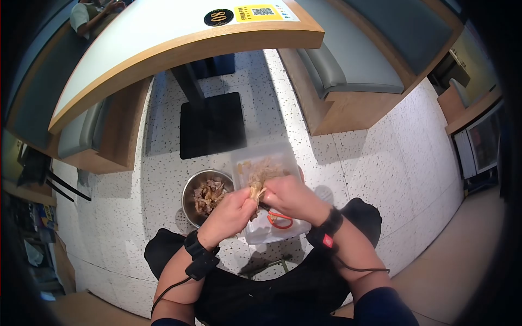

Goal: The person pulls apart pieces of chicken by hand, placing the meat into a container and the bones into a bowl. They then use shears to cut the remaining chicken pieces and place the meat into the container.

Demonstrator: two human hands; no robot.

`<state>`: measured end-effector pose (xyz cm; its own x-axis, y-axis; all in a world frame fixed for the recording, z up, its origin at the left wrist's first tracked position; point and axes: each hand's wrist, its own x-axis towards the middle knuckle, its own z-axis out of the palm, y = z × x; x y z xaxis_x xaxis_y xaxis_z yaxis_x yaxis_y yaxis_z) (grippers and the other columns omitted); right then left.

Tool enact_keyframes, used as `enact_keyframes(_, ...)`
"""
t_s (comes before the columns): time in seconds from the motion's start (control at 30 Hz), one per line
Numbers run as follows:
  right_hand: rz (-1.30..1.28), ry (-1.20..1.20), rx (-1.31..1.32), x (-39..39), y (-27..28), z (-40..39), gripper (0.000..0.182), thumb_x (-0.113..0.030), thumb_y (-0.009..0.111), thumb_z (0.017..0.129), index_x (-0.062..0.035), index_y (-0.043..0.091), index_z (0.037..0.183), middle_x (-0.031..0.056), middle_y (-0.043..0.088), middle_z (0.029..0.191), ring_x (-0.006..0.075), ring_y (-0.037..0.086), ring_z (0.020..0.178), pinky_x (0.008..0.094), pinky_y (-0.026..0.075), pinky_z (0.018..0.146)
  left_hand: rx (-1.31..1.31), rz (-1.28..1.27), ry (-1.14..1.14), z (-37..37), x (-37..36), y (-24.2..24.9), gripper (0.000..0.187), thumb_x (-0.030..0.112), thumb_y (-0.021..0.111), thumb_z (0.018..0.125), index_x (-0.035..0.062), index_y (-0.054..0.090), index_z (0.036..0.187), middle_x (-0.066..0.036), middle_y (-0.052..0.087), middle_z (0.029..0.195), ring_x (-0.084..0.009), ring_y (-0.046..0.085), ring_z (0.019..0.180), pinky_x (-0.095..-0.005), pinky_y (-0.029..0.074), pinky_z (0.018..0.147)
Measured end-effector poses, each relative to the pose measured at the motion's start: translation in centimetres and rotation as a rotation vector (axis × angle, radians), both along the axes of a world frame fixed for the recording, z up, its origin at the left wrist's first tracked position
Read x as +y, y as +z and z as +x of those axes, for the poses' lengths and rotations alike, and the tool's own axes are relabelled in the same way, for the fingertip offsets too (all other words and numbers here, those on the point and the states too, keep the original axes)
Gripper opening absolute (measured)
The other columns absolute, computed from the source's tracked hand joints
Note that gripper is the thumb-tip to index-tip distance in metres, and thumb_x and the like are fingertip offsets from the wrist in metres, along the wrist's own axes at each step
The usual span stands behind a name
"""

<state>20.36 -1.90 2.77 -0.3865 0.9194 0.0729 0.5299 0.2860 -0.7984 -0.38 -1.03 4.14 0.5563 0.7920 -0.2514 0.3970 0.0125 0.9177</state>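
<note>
My left hand and my right hand are close together, fingers closed on a pale yellowish piece of meat that looks like cooked poultry. It is over the near edge of a translucent plastic box, where pale shredded meat lies in a heap. To the left stands a round metal bowl with brownish scraps and bones inside. Below my right hand, orange-red scissor handles rest on a white plastic surface; the blades are hidden.
A white table with a wooden edge extends ahead, on a black base. Grey benches flank it. Another person sits at the far left. Cabled black bands are on my wrists. The floor is speckled white.
</note>
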Motion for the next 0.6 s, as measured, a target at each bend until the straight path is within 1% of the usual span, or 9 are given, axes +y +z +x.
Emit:
enact_keyframes(0.07,0.045,0.005,0.016,0.6,-1.3,1.2,0.029,-0.022,0.055,0.095,0.0024,0.060,0.081,0.0251,0.062,0.079,0.0450,0.061,0.075,0.0484,0.049,0.068,0.023,-0.119,-0.005,-0.6,0.4,0.3,0.023,0.015,0.044,0.097,-0.0041,0.057,0.094,-0.014,0.061,0.071,-0.0224,0.062,0.066,-0.0360,0.050,0.063)
enact_keyframes(0.13,0.088,-0.145,-0.120,1.3,-1.2,2.5,0.032,-0.026,0.054,0.097,0.0021,0.061,0.084,0.0256,0.061,0.079,0.0456,0.061,0.076,0.0492,0.049,0.069,0.045,-0.238,-0.012,-1.2,0.6,0.3,0.023,0.014,0.043,0.098,-0.0030,0.057,0.095,-0.011,0.060,0.070,-0.0185,0.062,0.065,-0.0331,0.050,0.062)
enact_keyframes(0.17,0.048,-0.215,-0.171,1.4,-1.0,3.0,0.030,-0.024,0.053,0.097,0.0017,0.065,0.087,0.0266,0.065,0.084,0.0452,0.064,0.081,0.0525,0.051,0.076,-0.061,-0.340,0.033,-1.5,0.6,0.3,0.020,0.010,0.042,0.098,-0.0003,0.059,0.099,-0.006,0.059,0.070,-0.0147,0.057,0.058,-0.0296,0.048,0.055)
enact_keyframes(0.2,0.049,-0.216,-0.170,1.3,-1.0,3.1,0.030,-0.024,0.053,0.097,0.0017,0.065,0.087,0.0266,0.065,0.084,0.0452,0.064,0.081,0.0525,0.051,0.076,-0.167,-0.441,0.078,-1.7,0.6,0.4,0.021,0.006,0.040,0.097,0.0024,0.060,0.104,-0.002,0.057,0.071,-0.0109,0.052,0.051,-0.0261,0.047,0.049)
enact_keyframes(0.23,0.011,-0.229,-0.198,1.3,-1.1,3.2,0.028,-0.022,0.054,0.096,0.0013,0.066,0.088,0.0260,0.065,0.085,0.0451,0.064,0.082,0.0522,0.052,0.077,-0.165,-0.439,0.078,-1.8,0.6,0.1,0.021,0.006,0.040,0.097,0.0024,0.060,0.104,-0.002,0.057,0.071,-0.0109,0.052,0.051,-0.0261,0.047,0.049)
enact_keyframes(0.3,-0.026,-0.242,-0.219,1.2,-1.7,2.9,0.025,-0.021,0.055,0.095,0.0009,0.066,0.089,0.0253,0.065,0.086,0.0450,0.064,0.083,0.0518,0.052,0.078,-0.428,-0.532,0.109,-2.1,0.7,-0.5,0.017,0.008,0.044,0.100,0.0011,0.058,0.107,-0.004,0.060,0.079,-0.0123,0.058,0.061,-0.0266,0.052,0.059)
enact_keyframes(0.37,0.071,-0.154,-0.211,0.9,-2.8,2.4,0.023,-0.018,0.057,0.093,0.0026,0.067,0.089,0.0261,0.066,0.091,0.0442,0.065,0.086,0.0513,0.052,0.080,-0.438,-0.521,0.098,-1.8,0.6,-0.3,0.016,0.010,0.045,0.102,0.0007,0.058,0.108,-0.004,0.060,0.082,-0.0127,0.059,0.066,-0.0270,0.053,0.064)
enact_keyframes(0.5,0.029,-0.163,-0.306,0.3,-3.1,1.7,0.025,-0.017,0.058,0.092,0.0054,0.067,0.087,0.0277,0.066,0.095,0.0435,0.066,0.088,0.0502,0.053,0.084,-0.476,-0.502,0.081,-1.4,0.4,-0.2,0.017,0.015,0.050,0.104,0.0001,0.058,0.109,-0.004,0.061,0.088,-0.0123,0.062,0.076,-0.0282,0.055,0.076)
enact_keyframes(0.6,-0.023,-0.156,-0.352,0.4,-2.9,1.6,0.024,-0.015,0.059,0.091,0.0075,0.066,0.087,0.0305,0.065,0.095,0.0441,0.067,0.090,0.0493,0.053,0.088,-0.458,-0.440,0.057,-1.5,0.5,-0.7,0.019,0.017,0.052,0.105,0.0002,0.058,0.112,-0.004,0.062,0.091,-0.0124,0.063,0.080,-0.0294,0.055,0.078)
